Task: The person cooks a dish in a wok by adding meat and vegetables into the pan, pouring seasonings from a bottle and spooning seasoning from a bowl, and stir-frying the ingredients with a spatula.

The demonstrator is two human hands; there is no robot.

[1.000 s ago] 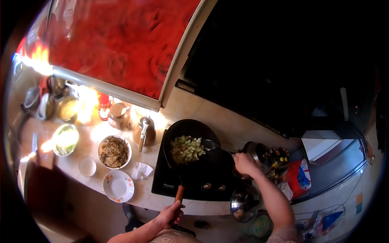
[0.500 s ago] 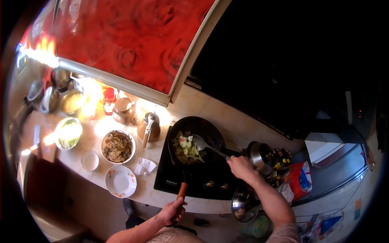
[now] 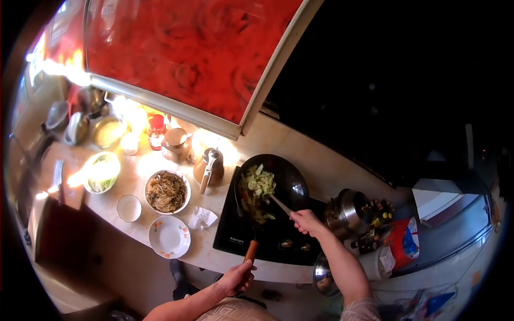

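Steadily, your left hand [image 3: 241,275] has its fingers closed round the handle [image 3: 251,251] of the wok [image 3: 294,186], at the lower middle of the frame. Your right hand [image 3: 306,222] has its fingers wrapped round the shaft of a stirring utensil [image 3: 280,205], whose head is hidden by the food. The chopped vegetables [image 3: 258,181] lie in the wok, right of the frame's centre, mostly against its left side, with more pieces lower down in the bowl.

To stir well, brace the handle firmly so the wok stays seated on the cooktop [image 3: 234,235]. Slide the utensil low along the metal, lift from beneath and fold the pile towards the bare right side; short, unhurried strokes should stop pieces hopping over the rim.

As for counts, you have one wok, one utensil and two knobs [image 3: 287,244] in view on the cooktop. On the surface [image 3: 126,229] at left, count one flowered plate [image 3: 169,237], one crumpled tissue [image 3: 202,218], one bowl of brown shreds [image 3: 167,192], one small white bowl [image 3: 129,208] and one red-lidded jar [image 3: 156,132]. One steel pot [image 3: 348,214] stands right of the wok. The vegetable pieces overlap too much to number.
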